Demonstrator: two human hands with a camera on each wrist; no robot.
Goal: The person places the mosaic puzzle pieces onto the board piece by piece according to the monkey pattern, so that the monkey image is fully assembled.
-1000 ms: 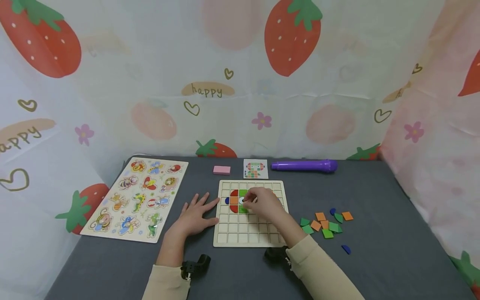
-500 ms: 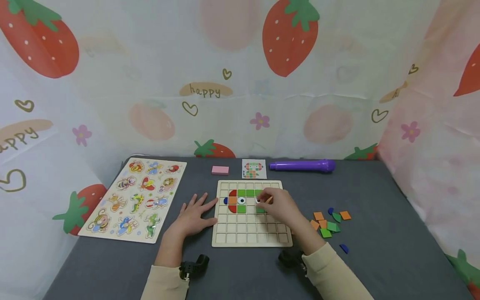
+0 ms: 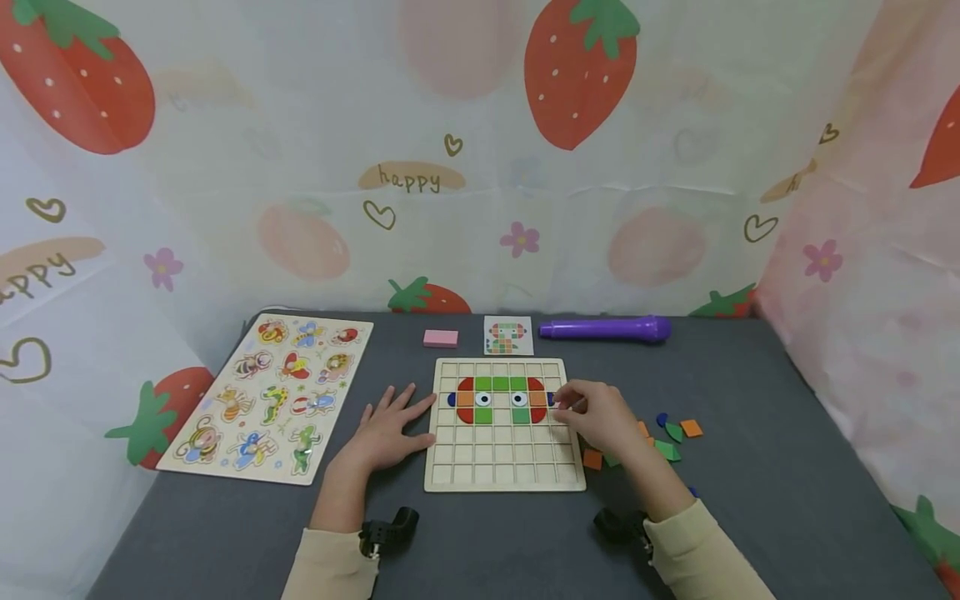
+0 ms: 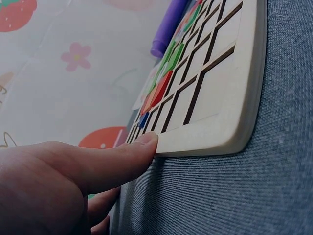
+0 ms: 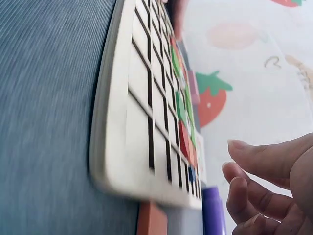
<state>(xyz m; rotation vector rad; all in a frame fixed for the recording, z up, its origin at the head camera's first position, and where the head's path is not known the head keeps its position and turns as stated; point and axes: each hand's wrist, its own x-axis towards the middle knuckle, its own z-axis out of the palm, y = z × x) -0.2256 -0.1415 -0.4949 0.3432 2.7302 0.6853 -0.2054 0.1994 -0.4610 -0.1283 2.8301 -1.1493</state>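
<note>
A pale wooden grid board point(image 3: 504, 458) lies on the table, with red, orange, green and blue tiles and two round eye pieces point(image 3: 519, 399) set in its upper rows. My left hand point(image 3: 386, 437) is spread flat on the table, its thumb touching the board's left edge, as the left wrist view shows. My right hand point(image 3: 600, 414) hovers over the board's right edge, fingers loosely bent. In the right wrist view its thumb point(image 5: 264, 155) and fingers stand apart with nothing between them. Just left of its fingertips, a blue half-round tile point(image 3: 551, 398) lies in the grid.
Loose orange, green and blue tiles point(image 3: 667, 450) lie right of the board, partly hidden by my right forearm. Behind it are a pink block point(image 3: 440, 338), a pattern card point(image 3: 508, 336) and a purple marker-shaped stick point(image 3: 603, 329). An insect puzzle board point(image 3: 273, 400) lies left.
My right hand has moved right across the board to its right edge, uncovering the right eye piece and the green, red, orange and blue tiles there. My left hand stays put.
</note>
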